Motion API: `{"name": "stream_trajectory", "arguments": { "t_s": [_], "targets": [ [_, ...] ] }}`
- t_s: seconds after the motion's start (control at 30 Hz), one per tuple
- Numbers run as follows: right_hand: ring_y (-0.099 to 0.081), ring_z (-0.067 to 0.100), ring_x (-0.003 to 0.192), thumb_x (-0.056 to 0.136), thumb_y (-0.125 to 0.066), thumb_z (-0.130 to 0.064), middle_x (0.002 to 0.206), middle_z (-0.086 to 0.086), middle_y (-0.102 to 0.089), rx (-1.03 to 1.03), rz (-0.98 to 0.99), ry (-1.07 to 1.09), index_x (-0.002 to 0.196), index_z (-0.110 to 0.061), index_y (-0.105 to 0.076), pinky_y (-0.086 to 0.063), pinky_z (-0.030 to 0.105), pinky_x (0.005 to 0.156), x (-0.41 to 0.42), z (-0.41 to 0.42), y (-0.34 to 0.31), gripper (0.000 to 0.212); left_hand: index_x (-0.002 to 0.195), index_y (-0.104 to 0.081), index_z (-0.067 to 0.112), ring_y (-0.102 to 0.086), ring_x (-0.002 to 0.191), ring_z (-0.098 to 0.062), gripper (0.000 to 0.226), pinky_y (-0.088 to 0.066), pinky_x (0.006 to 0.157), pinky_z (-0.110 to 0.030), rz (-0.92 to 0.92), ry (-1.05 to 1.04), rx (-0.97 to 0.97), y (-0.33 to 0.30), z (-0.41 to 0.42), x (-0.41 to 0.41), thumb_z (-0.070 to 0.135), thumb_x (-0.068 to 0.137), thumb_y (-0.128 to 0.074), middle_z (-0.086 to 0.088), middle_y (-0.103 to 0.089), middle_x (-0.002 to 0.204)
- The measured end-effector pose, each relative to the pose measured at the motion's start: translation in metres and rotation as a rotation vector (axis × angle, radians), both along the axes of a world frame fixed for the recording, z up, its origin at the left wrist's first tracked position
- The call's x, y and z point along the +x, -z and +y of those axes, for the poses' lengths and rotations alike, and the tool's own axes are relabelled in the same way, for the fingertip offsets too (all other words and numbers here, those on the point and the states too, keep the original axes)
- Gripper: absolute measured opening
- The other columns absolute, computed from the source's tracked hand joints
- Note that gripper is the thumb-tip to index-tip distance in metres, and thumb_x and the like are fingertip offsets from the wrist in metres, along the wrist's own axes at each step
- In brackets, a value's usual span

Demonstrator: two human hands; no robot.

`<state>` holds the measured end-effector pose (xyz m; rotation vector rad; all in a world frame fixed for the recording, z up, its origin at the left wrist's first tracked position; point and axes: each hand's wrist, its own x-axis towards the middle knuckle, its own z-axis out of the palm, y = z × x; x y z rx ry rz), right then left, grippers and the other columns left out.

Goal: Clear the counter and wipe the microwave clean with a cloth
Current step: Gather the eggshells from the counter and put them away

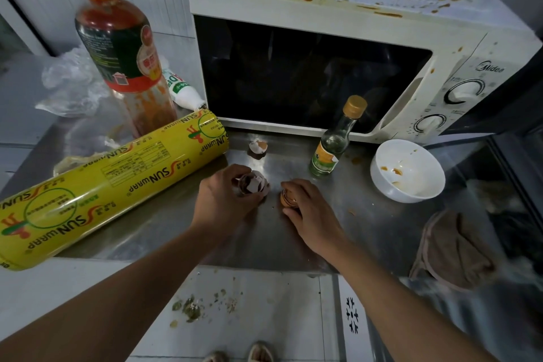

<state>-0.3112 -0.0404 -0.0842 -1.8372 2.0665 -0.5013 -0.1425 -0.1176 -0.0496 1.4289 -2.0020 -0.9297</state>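
My left hand (223, 200) curls around a broken eggshell (255, 185) on the steel table (346, 214), fingers and thumb wrapped about it so the jagged white edge pokes up out of my grip. My right hand (308, 211) is just beside it, fingers bent over a second, browner eggshell piece (286, 198) and pinching it against the table top. A third eggshell half (258, 147) sits apart from both hands, closer to the microwave (323, 67).

The microwave stands at the back of the table, door closed, its white top spattered with orange-brown sauce — drips run down the front edge too. Right in front of its door stands a small glass bottle (335, 141) with a gold cap, upright. To the right of that is a white bowl (407, 170) with smears of sauce inside (it sits near the microwave's control panel). The cloth (452, 250), brownish and crumpled, lies at the right end of the table, well apart from my hands.

On my left a big yellow roll of cling wrap (111, 185) lies on its side, slanting across the table. Behind it stands a tall sauce bottle (123, 47) with an orange cap, and a small white tube (183, 88) leans between that bottle and the microwave. A crumpled clear plastic bag (70, 82) lies at the far left — and there are scraps on the floor (264, 303) below the table edge
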Motion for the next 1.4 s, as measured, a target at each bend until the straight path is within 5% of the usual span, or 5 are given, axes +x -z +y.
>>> {"name": "stream_trajectory", "arguments": {
  "t_s": [0.2,0.43,0.9,1.03,1.4],
  "targets": [
    [-0.041,0.019,0.123,0.090,-0.057,-0.016,0.134,0.002,-0.045,-0.036,0.000,0.003,0.131,-0.017,-0.048,-0.037,0.029,0.101,-0.001,0.000,0.004,0.042,0.109,-0.066,0.018,-0.058,0.096,-0.010,0.043,-0.039,0.075,-0.017,-0.063,0.056,-0.039,0.007,-0.007,-0.014,0.028,0.070,-0.080,0.000,-0.067,0.109],
    [-0.043,0.021,0.120,0.089,-0.058,-0.023,0.132,0.002,-0.046,-0.070,0.026,0.015,0.131,-0.017,-0.048,-0.035,0.030,0.100,-0.001,0.004,0.004,0.043,0.109,-0.064,0.018,-0.062,0.095,-0.017,0.040,-0.042,0.072,-0.020,-0.091,0.070,0.039,0.015,-0.010,-0.019,0.019,0.072,-0.077,-0.004,-0.069,0.105],
    [-0.043,0.023,0.116,0.088,-0.060,-0.012,0.126,0.007,-0.047,-0.080,-0.059,0.117,0.129,-0.012,-0.049,-0.035,0.027,0.099,0.001,0.010,0.003,0.042,0.107,-0.064,0.018,-0.055,0.083,-0.004,0.042,-0.034,0.060,0.004,-0.061,0.167,0.065,0.019,-0.005,-0.022,0.015,0.068,-0.080,0.002,-0.067,0.100],
    [-0.040,0.016,0.118,0.089,-0.058,-0.012,0.129,0.003,-0.042,-0.096,-0.139,0.197,0.131,-0.016,-0.046,-0.028,0.015,0.093,-0.005,0.017,-0.004,0.044,0.106,-0.065,0.019,-0.057,0.083,-0.004,0.044,-0.036,0.061,0.004,-0.044,0.186,0.080,0.019,-0.002,-0.026,0.015,0.066,-0.081,0.002,-0.068,0.100],
    [-0.046,0.011,0.112,0.090,-0.059,-0.017,0.129,0.005,-0.045,-0.181,-0.286,0.215,0.135,-0.018,-0.035,-0.033,0.016,0.090,-0.015,0.013,-0.031,0.050,0.110,-0.061,0.020,-0.060,0.087,-0.006,0.051,-0.037,0.065,-0.002,-0.029,0.262,0.109,0.027,0.001,-0.041,0.021,0.064,-0.084,0.002,-0.068,0.103]
  ]
}}
